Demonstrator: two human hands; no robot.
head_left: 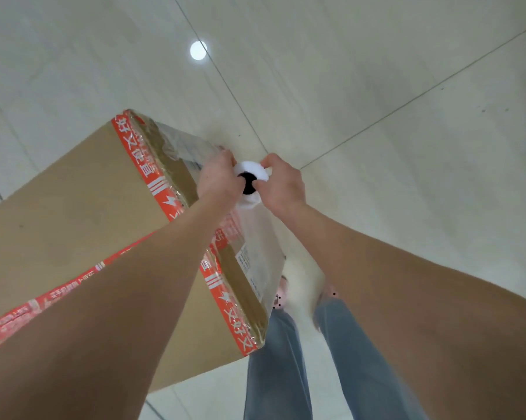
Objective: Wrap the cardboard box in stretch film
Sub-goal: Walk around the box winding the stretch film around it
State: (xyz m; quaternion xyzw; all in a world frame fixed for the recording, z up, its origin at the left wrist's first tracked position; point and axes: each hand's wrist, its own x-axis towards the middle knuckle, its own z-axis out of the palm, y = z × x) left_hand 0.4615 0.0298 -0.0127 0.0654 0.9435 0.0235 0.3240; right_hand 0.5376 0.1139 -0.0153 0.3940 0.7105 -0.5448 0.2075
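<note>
Left hand and right hand grip film roll beside cardboard box, above tiled floor.

The floor is pale glossy tile with thin dark joints, and a round glare shines on it. The box stands on it at left. Pink shoes stand just beside the box.

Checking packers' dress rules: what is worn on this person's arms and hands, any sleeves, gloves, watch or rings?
Nothing visible. Both forearms are bare with no sleeves in frame, and the left hand and right hand show no gloves, watch, bracelet or rings.
</note>
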